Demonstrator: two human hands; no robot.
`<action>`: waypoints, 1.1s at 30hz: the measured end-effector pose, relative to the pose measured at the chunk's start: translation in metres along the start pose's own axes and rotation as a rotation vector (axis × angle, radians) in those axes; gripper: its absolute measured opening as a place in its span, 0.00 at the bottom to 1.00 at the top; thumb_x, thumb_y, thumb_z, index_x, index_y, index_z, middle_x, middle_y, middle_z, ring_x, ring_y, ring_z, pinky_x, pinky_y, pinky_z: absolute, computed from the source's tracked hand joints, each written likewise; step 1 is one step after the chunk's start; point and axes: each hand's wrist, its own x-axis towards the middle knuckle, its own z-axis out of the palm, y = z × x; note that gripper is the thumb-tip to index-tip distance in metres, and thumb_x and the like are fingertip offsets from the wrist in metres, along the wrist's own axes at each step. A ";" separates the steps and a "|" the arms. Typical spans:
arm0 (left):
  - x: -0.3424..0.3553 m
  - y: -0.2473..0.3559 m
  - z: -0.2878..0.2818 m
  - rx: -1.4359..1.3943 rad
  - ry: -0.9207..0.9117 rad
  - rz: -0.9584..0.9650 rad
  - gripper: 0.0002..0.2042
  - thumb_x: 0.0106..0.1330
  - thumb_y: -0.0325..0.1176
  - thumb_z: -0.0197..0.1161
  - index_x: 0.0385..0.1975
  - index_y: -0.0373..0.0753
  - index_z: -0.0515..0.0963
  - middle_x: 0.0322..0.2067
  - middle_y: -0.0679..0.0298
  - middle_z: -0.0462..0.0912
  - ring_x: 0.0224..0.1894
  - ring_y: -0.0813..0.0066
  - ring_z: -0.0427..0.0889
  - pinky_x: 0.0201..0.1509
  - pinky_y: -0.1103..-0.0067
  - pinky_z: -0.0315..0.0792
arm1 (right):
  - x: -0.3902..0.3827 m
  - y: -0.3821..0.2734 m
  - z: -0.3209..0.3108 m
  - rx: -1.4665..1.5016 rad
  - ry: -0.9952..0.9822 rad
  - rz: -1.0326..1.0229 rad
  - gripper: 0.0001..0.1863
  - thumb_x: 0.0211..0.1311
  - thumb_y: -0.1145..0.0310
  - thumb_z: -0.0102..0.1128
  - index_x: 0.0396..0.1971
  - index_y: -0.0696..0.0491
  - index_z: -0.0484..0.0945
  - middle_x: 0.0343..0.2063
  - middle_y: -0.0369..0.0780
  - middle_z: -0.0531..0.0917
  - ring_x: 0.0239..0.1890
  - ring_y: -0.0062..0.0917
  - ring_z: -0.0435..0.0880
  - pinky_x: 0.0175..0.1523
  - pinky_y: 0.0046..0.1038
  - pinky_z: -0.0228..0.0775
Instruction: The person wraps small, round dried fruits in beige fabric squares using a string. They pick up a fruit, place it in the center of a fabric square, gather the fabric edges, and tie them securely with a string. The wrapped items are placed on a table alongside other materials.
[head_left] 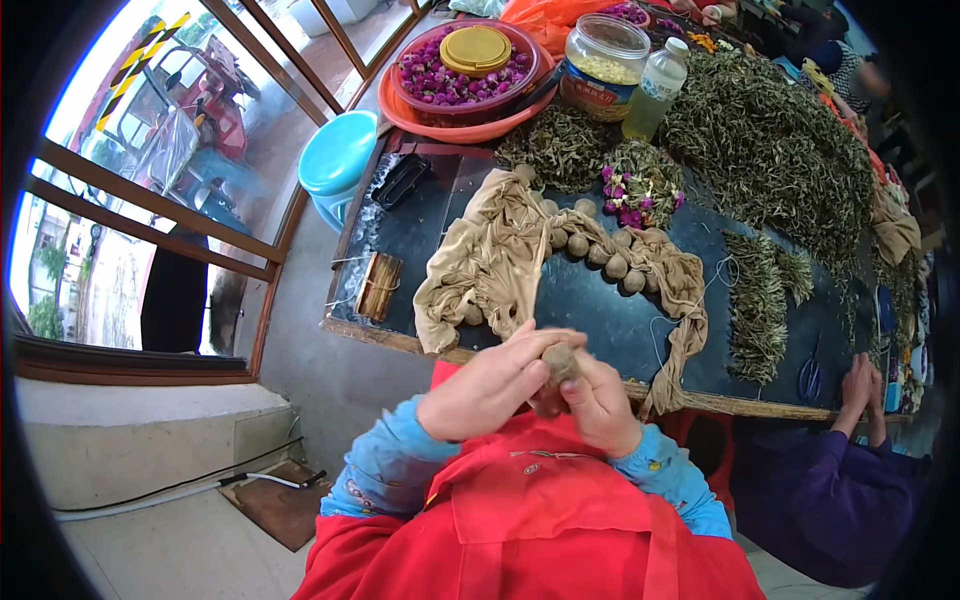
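Note:
Close to the table's front edge, my left hand [488,385] and my right hand [605,408] are closed together around a small round ball wrapped in tan cloth [561,363]. My right thumb presses beside the ball, and my left fingers lie over its far side. A taut edge of tan cloth [541,275] runs from my fingers up to a crumpled tan cloth [478,262] on the table. From that cloth, a chain of knotted round balls [598,253] curves right and ends in a twisted cloth tail [681,345] hanging over the edge.
Dried leaves [765,140] pile at the far right, near small flowers [640,190]. A basin of purple blossoms [420,75], a plastic jar [603,68] and a bottle [655,88] stand at the back. Scissors [811,372] lie right, near another person's hands [860,385]; a tied stick bundle [379,286] lies left.

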 end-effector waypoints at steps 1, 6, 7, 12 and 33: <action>-0.001 0.008 0.004 -0.038 -0.011 -0.100 0.16 0.75 0.33 0.45 0.55 0.32 0.69 0.49 0.57 0.78 0.50 0.67 0.79 0.58 0.75 0.70 | -0.002 0.005 -0.001 0.070 -0.015 0.054 0.19 0.75 0.55 0.45 0.35 0.56 0.76 0.26 0.35 0.79 0.25 0.20 0.75 0.32 0.22 0.67; -0.006 -0.019 0.020 0.046 0.153 -0.059 0.18 0.78 0.38 0.40 0.56 0.32 0.70 0.51 0.59 0.77 0.48 0.78 0.77 0.47 0.82 0.74 | 0.005 0.025 -0.001 -0.250 -0.022 -0.072 0.18 0.74 0.56 0.49 0.37 0.55 0.78 0.26 0.33 0.79 0.28 0.19 0.77 0.34 0.23 0.68; -0.004 -0.017 0.016 0.048 0.104 -0.110 0.18 0.78 0.38 0.40 0.55 0.32 0.70 0.51 0.59 0.78 0.48 0.78 0.77 0.47 0.81 0.74 | 0.007 0.028 -0.001 -0.419 -0.020 -0.165 0.17 0.74 0.56 0.50 0.38 0.55 0.78 0.27 0.33 0.79 0.30 0.18 0.77 0.35 0.22 0.68; -0.009 -0.001 0.005 -0.270 -0.098 -0.248 0.20 0.78 0.40 0.41 0.58 0.32 0.67 0.52 0.57 0.77 0.51 0.75 0.77 0.52 0.78 0.73 | 0.003 0.009 0.000 0.103 -0.189 0.206 0.10 0.73 0.65 0.49 0.37 0.54 0.77 0.31 0.34 0.82 0.35 0.24 0.80 0.43 0.26 0.70; 0.000 -0.014 0.008 0.290 -0.077 0.121 0.16 0.66 0.38 0.64 0.47 0.34 0.75 0.18 0.60 0.79 0.20 0.64 0.80 0.25 0.74 0.72 | -0.012 -0.028 -0.040 -0.510 -0.067 -0.042 0.21 0.56 0.74 0.67 0.51 0.56 0.76 0.34 0.43 0.80 0.33 0.29 0.80 0.37 0.27 0.72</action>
